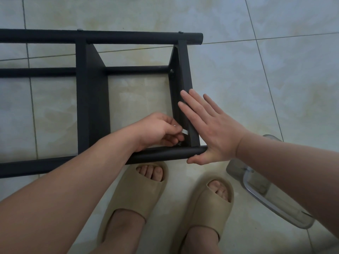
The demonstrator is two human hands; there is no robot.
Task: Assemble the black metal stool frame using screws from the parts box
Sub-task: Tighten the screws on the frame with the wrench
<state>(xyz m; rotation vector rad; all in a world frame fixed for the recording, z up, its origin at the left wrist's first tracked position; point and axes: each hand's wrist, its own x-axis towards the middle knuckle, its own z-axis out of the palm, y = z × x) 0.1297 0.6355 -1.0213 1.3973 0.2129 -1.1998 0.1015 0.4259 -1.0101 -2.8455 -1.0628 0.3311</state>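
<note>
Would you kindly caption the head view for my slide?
Left hand pinches a small silver tool at a corner of the black frame; flat right hand braces it.

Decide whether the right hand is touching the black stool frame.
Touching. Head view: the right hand lies flat against the stool frame, thumb under its lower tube.

Left hand (pixel 157 130) in a fingertip pinch on a small silver tool (pixel 184 132), right hand (pixel 211 131) flat, fingers (pixel 199 105) straight
</note>
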